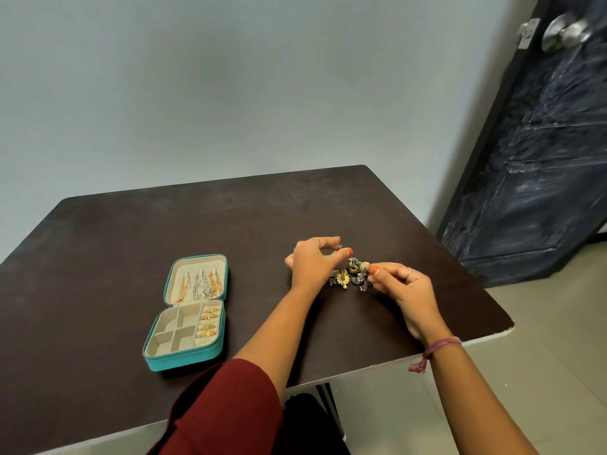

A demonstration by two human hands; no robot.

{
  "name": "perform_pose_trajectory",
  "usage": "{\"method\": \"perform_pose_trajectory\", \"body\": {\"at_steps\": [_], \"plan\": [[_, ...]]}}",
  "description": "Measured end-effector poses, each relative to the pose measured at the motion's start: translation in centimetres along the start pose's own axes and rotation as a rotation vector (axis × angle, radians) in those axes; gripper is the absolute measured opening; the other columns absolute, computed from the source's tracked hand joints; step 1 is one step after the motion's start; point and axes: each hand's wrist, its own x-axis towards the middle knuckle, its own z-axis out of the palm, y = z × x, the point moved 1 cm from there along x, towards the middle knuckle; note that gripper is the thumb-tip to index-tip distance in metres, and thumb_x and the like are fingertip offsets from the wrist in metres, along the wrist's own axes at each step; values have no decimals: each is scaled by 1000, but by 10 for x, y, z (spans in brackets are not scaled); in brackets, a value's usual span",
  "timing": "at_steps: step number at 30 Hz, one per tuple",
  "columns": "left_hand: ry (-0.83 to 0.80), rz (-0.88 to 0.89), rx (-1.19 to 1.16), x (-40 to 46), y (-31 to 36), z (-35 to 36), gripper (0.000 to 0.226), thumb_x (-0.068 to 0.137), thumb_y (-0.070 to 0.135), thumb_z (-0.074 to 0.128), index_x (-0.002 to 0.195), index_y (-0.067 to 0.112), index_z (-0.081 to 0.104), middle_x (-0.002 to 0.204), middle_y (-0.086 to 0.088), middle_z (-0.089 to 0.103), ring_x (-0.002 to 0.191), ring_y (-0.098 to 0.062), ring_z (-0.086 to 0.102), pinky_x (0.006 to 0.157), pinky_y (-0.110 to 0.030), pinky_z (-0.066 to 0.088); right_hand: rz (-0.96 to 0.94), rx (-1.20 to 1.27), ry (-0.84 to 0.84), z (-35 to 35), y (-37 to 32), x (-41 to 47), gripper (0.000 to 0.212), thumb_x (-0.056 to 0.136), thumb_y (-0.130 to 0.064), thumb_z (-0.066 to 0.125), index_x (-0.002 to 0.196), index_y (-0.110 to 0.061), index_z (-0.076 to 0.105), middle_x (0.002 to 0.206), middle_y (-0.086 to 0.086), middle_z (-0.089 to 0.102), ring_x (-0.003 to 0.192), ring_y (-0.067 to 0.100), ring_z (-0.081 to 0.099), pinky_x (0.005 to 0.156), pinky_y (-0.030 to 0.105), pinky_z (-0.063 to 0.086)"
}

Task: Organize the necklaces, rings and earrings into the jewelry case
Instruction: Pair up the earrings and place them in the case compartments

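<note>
- We see the teal square jewelry case point(185, 311) lying open at the left of the dark brown table point(131, 224) — chain necklaces point(200, 285) in its lid, gold rings point(208, 323) in one tray column.
- Left hand point(312, 261) pinches a small earring point(338, 246); right hand point(399, 284) pinches at the mixed earring pile point(351, 274).
- Step, we judge: sorting earrings — next, carry a pair into a bare compartment.

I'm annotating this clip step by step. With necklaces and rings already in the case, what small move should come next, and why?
Probably carry the small piece pinched in the left hand over to the case and drop it into a free compartment. The necklaces hang in the lid and the rings fill their slots, while the earrings lie loose on the table.
</note>
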Motion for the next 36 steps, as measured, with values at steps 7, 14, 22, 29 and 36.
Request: {"method": "perform_pose_trajectory", "body": {"at_steps": [7, 14, 22, 29, 36], "plan": [[30, 22, -196, -3, 1, -11, 12, 74, 43, 76, 83, 42, 67, 81, 22, 69, 95, 2, 61, 101, -40, 38, -6, -495, -143, -1, -18, 7, 14, 83, -12, 71, 97, -15, 74, 88, 5, 74, 81, 15, 68, 75, 23, 55], [-69, 41, -294, -10, -5, -21, 15, 89, 21, 64, 100, 29, 69, 95, 8, 70, 92, -4, 65, 93, -33, 51, -390, -1505, -522, 14, -45, 21, 18, 91, -15, 59, 103, -20, 72, 107, 1, 64, 98, 21, 62, 85, 37, 51], [-74, 26, -403, -27, -8, -23, 16, 92, 15, 61, 105, 19, 69, 98, 1, 71, 90, -4, 66, 79, -15, 49, -344, -1498, -530, 20, -65, 16, 29, 95, -9, 53, 118, -20, 68, 120, 3, 63, 106, 25, 62, 93, 35, 48], [-105, 17, -383, -38, -7, -15, 26, 81, 8, 73, 107, 10, 70, 90, 6, 67, 77, 5, 60, 72, -12, 48, -413, -1318, -458, 15, -62, 14, 26, 87, -3, 61, 108, -14, 72, 107, 2, 68, 95, 17, 65, 88, 30, 51], [-166, 34, -206, -43, -6, -11, 22, 78, 14, 77, 100, 15, 72, 103, -4, 69, 91, -12, 65, 81, -19, 51, -345, -1020, -354, 12, -61, 8, 29, 87, -2, 63, 111, -17, 67, 99, -5, 69, 92, 4, 65, 83, 7, 47]]}}
